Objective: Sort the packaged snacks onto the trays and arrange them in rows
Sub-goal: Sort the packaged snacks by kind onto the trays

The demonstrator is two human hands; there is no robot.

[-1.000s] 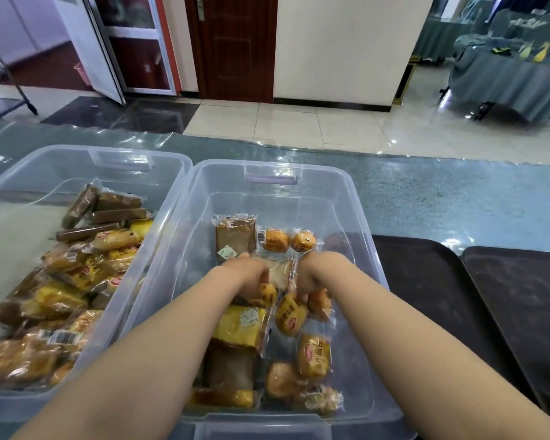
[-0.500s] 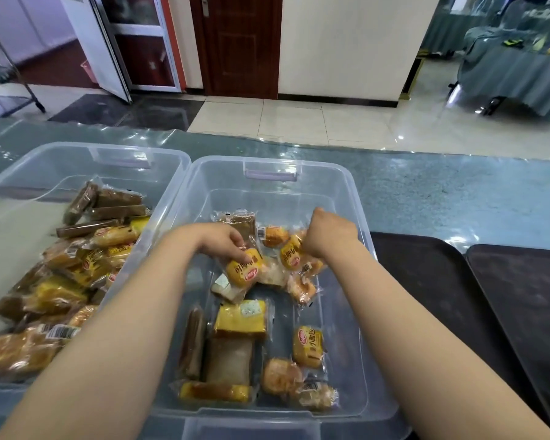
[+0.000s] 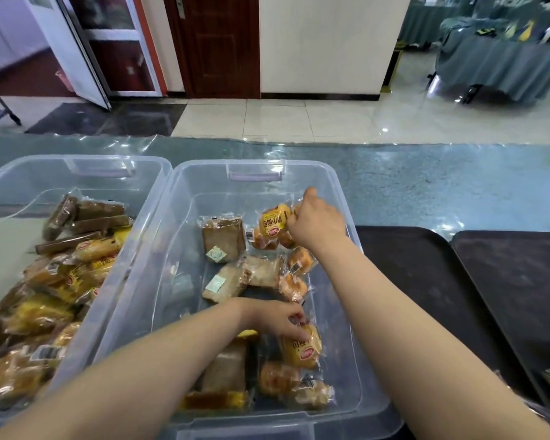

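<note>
Right hand (image 3: pixel 318 221): I've got it clenched on a yellow bread packet (image 3: pixel 274 221), raised inside the clear bin (image 3: pixel 346 300).
Left hand (image 3: pixel 277 319): my fingers pinch another yellow packet (image 3: pixel 302 347) near the bin's front.

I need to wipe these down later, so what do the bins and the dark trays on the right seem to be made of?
The middle bin and left bin look like clear, glossy rigid plastic: snacks show through the walls. The dark trays look like matte plastic or rubber-coated; the dull, finely textured surface leaves that open.
</note>
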